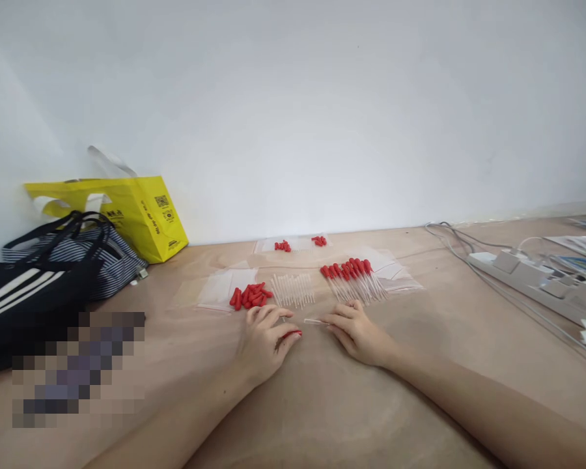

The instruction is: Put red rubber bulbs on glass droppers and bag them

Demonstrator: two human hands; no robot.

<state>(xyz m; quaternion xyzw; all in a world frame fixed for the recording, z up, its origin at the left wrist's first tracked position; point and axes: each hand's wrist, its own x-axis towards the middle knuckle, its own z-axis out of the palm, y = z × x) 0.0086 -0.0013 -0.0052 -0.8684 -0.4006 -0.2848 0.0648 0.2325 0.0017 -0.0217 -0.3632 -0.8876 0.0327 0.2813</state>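
Observation:
Near the middle of the table, my left hand (268, 339) is closed on a red rubber bulb (293, 333), mostly hidden by the fingers. My right hand (354, 332) pinches a thin clear dropper tube (313, 321) whose free end points left, apart from the bulb. Beyond my left hand lies a pile of red rubber bulbs (251, 296). A row of bare clear tubes (293, 290) is laid out to its right. Past my right hand, several droppers with red bulbs on their tubes (354, 277) lie side by side.
Clear plastic bags (400, 270) lie under and around the parts. More red bulbs (282, 247) rest near the wall. On the left stand a yellow bag (159, 221) and a black bag (34, 293); on the right, a white power strip (532, 280) with grey cables.

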